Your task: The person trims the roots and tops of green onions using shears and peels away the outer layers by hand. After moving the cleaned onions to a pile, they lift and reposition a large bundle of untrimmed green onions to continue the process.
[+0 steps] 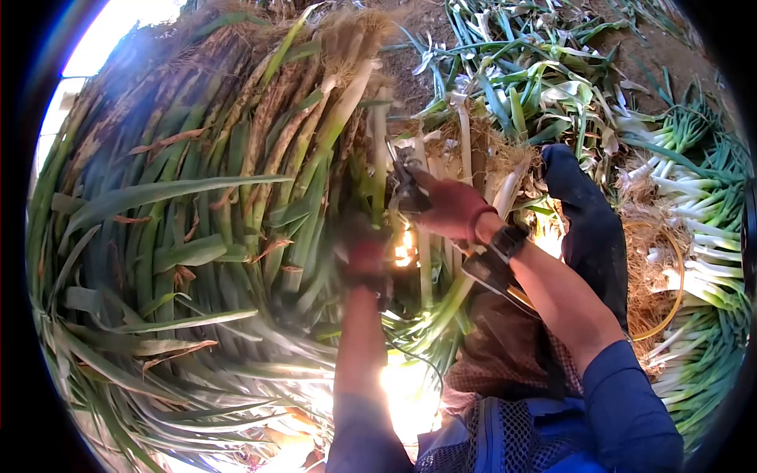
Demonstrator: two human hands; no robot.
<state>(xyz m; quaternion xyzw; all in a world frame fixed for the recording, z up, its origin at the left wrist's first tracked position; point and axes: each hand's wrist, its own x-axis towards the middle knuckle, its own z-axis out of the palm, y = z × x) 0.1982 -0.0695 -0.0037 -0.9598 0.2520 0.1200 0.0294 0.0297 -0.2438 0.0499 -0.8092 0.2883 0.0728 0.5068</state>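
- two hands are up at the big bundle of green onions (213, 197), which fills the left and middle of the view, roots up at the top, leaves fanning down.
- right hand (451, 209), in a red glove with a dark strap at the wrist, is closed around a small dark tool (406, 185), blade or shears, i cannot tell which, and its tip sits right among the pale stalks near the root ends.
- left hand (365, 256), also red-gloved, looks wrapped around a few stalks in the bundle's middle; it is blurred, so the exact hold is hard to read.
- judging by the lie of things, the work is well along but far from over: one heap of white, clean-looking onions (702, 229) lies at the right, while the large bundle looks rooty and brown-leafed.
- one litter of loose leaves and trimmings (536, 71) covers the ground up top.
- one yellow ring-shaped rim (674, 260), maybe a basket, sits by the straw-like roots at right.
- count: two hands, one tool, one big bundle, one cleaned heap; single stalks too many to count.
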